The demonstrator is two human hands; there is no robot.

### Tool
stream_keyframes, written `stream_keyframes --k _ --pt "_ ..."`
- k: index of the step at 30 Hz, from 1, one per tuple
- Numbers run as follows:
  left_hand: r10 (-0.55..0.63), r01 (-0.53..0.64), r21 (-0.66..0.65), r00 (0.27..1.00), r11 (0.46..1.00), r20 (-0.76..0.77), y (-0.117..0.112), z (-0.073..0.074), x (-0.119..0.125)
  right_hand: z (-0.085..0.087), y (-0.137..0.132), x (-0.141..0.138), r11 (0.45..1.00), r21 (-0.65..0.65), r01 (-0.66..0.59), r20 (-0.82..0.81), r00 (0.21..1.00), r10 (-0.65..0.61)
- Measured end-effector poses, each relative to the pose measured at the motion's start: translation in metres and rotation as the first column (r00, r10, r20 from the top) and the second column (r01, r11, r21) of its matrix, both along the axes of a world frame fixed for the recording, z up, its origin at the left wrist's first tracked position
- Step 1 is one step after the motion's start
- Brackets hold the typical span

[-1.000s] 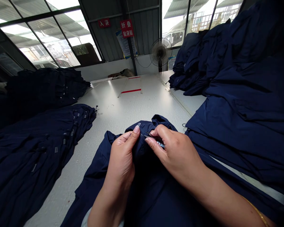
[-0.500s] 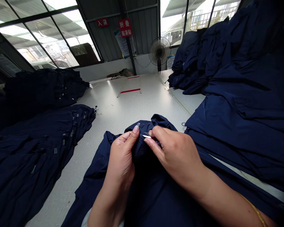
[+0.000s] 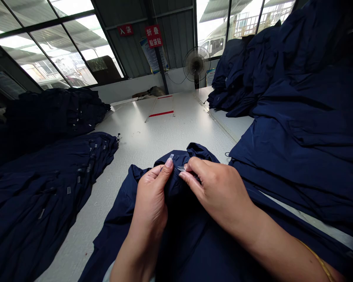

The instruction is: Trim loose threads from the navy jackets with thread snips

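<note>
A navy garment (image 3: 117,219) lies gathered in front of me at the near end of the table. My left hand (image 3: 152,192) pinches its cloth between thumb and fingers, close to a small pale label (image 3: 171,156). In my right hand (image 3: 220,186) is a pair of thread snips (image 3: 181,169). Only their pointed metal tips show between thumb and forefinger; the rest is hidden in the palm. The tips point left at the cloth, just right of my left thumb. Whether they touch a thread is too small to tell.
Navy garments with small labels (image 3: 79,172) lie layered along the left side, with a darker heap (image 3: 55,109) behind. A tall navy pile (image 3: 300,117) rises on the right. The pale table (image 3: 129,145) carries red tape (image 3: 161,113). A fan (image 3: 197,64) stands at the far end.
The snips' tips have turned slightly and look closer together and less bright. Both hands stay almost in place, and the garment remains held. The camera view has shifted a little.
</note>
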State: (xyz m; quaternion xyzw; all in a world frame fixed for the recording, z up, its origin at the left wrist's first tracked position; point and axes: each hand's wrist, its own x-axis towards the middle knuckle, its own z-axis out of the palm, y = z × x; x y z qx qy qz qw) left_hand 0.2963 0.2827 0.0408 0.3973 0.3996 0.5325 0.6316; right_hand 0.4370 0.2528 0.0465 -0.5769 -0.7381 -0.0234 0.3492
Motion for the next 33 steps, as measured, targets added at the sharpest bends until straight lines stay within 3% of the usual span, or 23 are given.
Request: stream_keyframes --k 14,20,27,29,31,33 --pt "-0.002 0.002 0.006 1.000 1.000 -0.002 0.001 -0.003 0.000 -0.002 0.002 0.000 1.000 0.025 -0.002 0.029 1.000 0.002" --pt "-0.005 0.005 0.019 1.000 1.000 0.000 0.003 -0.001 -0.001 -0.004 0.009 0.009 1.000 -0.002 -0.014 -0.258 0.966 0.013" --pt "0.019 -0.019 0.021 1.000 1.000 0.010 0.006 -0.006 -0.004 -0.001 0.011 0.011 0.998 -0.053 -0.038 -0.367 0.930 0.016" --pt "0.008 -0.003 0.066 0.997 0.998 -0.073 0.006 -0.005 -0.006 0.001 0.013 0.015 0.998 -0.041 -0.050 -0.458 0.889 0.025" --pt "0.034 0.024 0.186 0.953 0.982 -0.302 0.004 -0.001 -0.008 0.004 0.018 0.025 0.998 -0.014 -0.063 -0.553 0.832 0.045" --pt "0.094 0.170 0.352 0.778 0.921 -0.621 -0.004 0.007 -0.008 0.005 0.025 0.039 0.998 -0.012 -0.053 -0.614 0.789 0.035"
